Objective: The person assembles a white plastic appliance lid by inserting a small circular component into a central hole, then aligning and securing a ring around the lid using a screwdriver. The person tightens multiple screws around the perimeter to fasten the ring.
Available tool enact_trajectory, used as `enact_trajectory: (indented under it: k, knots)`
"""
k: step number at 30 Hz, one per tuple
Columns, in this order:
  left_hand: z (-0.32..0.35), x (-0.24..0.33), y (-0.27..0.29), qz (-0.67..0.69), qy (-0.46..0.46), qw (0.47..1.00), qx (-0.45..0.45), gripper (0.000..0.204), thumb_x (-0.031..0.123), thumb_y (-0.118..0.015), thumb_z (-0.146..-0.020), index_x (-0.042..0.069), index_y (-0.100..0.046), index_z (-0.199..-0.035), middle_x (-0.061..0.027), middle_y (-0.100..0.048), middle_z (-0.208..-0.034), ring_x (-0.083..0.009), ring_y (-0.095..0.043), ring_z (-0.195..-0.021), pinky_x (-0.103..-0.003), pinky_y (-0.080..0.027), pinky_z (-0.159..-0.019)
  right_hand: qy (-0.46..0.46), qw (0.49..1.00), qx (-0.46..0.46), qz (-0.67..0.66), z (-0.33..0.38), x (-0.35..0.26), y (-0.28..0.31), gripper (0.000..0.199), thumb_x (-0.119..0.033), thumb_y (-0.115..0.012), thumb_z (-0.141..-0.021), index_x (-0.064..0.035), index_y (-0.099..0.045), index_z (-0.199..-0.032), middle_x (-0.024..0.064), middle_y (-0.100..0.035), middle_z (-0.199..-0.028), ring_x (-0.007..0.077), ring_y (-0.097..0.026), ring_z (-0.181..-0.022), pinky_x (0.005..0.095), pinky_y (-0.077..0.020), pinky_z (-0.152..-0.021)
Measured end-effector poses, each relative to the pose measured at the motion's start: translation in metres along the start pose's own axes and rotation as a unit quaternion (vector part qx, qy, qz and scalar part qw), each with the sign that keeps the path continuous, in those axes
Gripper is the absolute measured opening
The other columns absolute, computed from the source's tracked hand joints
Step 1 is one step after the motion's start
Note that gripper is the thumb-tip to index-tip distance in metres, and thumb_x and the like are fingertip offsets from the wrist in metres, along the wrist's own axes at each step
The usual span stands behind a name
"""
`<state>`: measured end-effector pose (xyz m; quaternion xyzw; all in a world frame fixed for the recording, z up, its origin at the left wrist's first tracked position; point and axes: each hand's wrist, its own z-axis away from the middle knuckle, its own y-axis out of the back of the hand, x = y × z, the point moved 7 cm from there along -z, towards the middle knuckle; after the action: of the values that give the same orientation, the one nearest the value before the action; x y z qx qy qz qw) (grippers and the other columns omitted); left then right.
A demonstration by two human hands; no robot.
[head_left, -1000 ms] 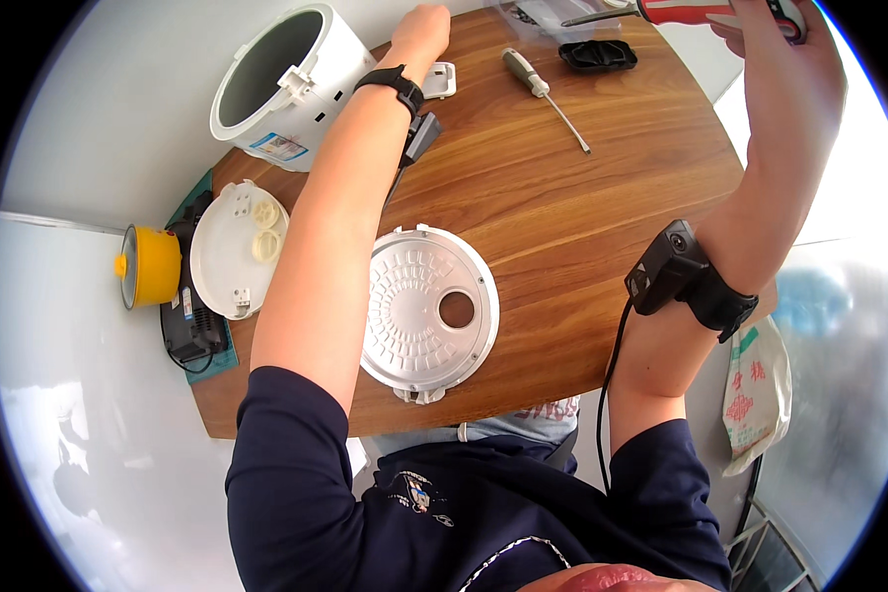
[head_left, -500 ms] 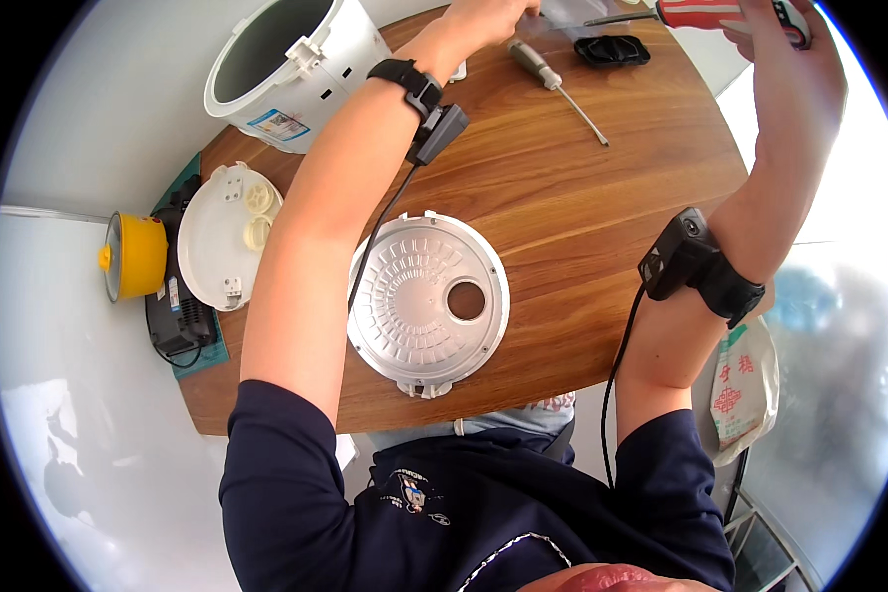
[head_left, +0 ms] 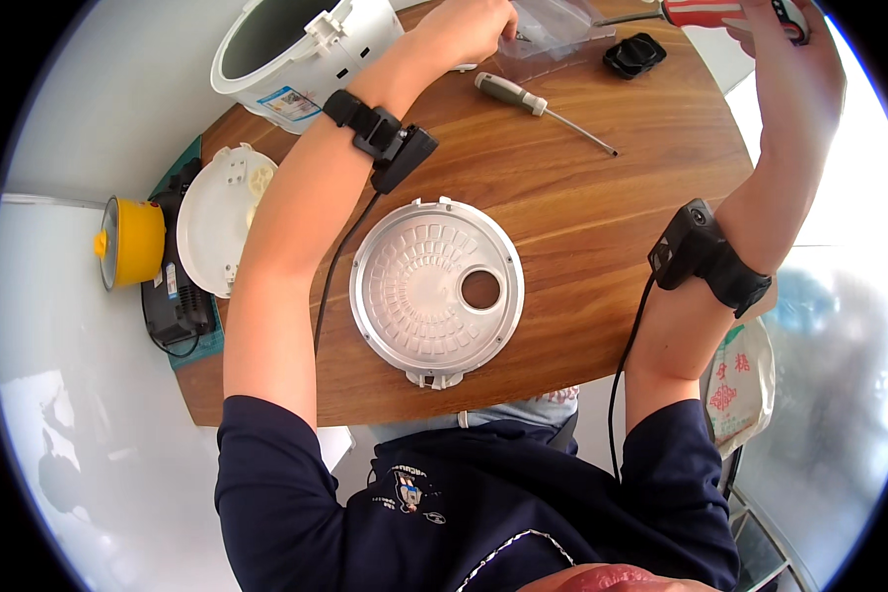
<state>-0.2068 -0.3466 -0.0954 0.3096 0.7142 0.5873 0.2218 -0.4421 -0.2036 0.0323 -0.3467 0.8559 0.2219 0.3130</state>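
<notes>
1. Left hand [head_left: 469, 30] is now stretched to the far edge of the round wooden table [head_left: 582, 247], where its curled fingers rest on a clear plastic bag [head_left: 553, 28]; whether the bag is actually pinched cannot be told. A second ago this hand lay nearer, beside the white cylindrical cooker body [head_left: 301, 49].
2. Right hand [head_left: 770, 15] is kept raised at the far right, closed around the red handle of a screwdriver [head_left: 696, 13] whose shaft points left toward the bag.
3. From this shift it is judged that work has passed from the cooker body to the bag, probably for small parts.
4. A second screwdriver with a grey-green handle [head_left: 523, 97] is left lying on the table just near of the left hand, untouched.
5. A round silver metal inner lid plate [head_left: 436, 289], embossed and pierced by one round hole, is seen flat near the table's front edge, well apart from both hands.
6. A small black rubber part [head_left: 633, 54] lies beside the bag.
</notes>
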Motion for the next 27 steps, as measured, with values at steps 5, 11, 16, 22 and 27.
enact_trajectory:
  k: [5,11,16,22,27]
  knots:
    - [0.023,0.019,0.009,0.059,0.038,0.997,-0.044,0.019,-0.007,-0.061,-0.076,0.001,-0.075,-0.086,-0.0216,-0.074,-0.086,-0.0351,-0.074,-0.088,-0.043,-0.058,-0.078,-0.020,1.000,-0.001,0.004,-0.001,0.000,-0.005,0.037,-0.024,-0.070,-0.097,-0.0019,-0.063,-0.126,0.0067,-0.067,-0.081,0.0143,-0.066,-0.073,0.0280,-0.0545,-0.068]
    - [0.054,0.030,0.003,0.010,0.043,0.994,-0.095,0.020,0.003,-0.065,-0.091,0.003,-0.073,-0.110,-0.0164,-0.076,-0.101,-0.0314,-0.073,-0.098,-0.042,-0.057,-0.085,-0.007,1.000,-0.010,0.023,0.004,-0.008,-0.010,0.037,-0.024,-0.069,-0.097,-0.0024,-0.062,-0.126,0.0065,-0.067,-0.081,0.0138,-0.065,-0.074,0.0284,-0.0541,-0.069]
    - [0.078,0.047,0.017,0.078,0.069,0.984,-0.141,0.018,0.002,-0.067,-0.091,0.003,-0.073,-0.108,-0.0142,-0.075,-0.095,-0.0279,-0.072,-0.091,-0.039,-0.056,-0.082,-0.014,0.999,-0.030,0.009,0.003,-0.001,-0.017,0.037,-0.025,-0.070,-0.097,-0.0027,-0.062,-0.126,0.0062,-0.067,-0.081,0.0137,-0.064,-0.073,0.0286,-0.0538,-0.069]
    - [0.060,0.046,0.045,0.245,0.130,0.960,-0.042,0.017,-0.003,-0.065,-0.077,0.000,-0.073,-0.093,-0.0204,-0.074,-0.090,-0.0348,-0.073,-0.090,-0.041,-0.057,-0.079,-0.009,0.999,-0.044,-0.015,0.009,-0.003,-0.023,0.038,-0.025,-0.071,-0.097,-0.0028,-0.061,-0.126,0.0058,-0.066,-0.081,0.0142,-0.064,-0.075,0.0287,-0.0540,-0.071]
    - [0.040,0.043,0.010,0.170,-0.002,0.982,-0.083,0.013,0.004,-0.071,-0.078,0.000,-0.072,-0.090,-0.0201,-0.073,-0.088,-0.0355,-0.072,-0.086,-0.041,-0.056,-0.075,-0.016,0.999,-0.049,0.002,0.004,0.001,-0.029,0.040,-0.025,-0.072,-0.096,-0.0029,-0.061,-0.127,0.0060,-0.065,-0.081,0.0139,-0.063,-0.075,0.0290,-0.0544,-0.072]
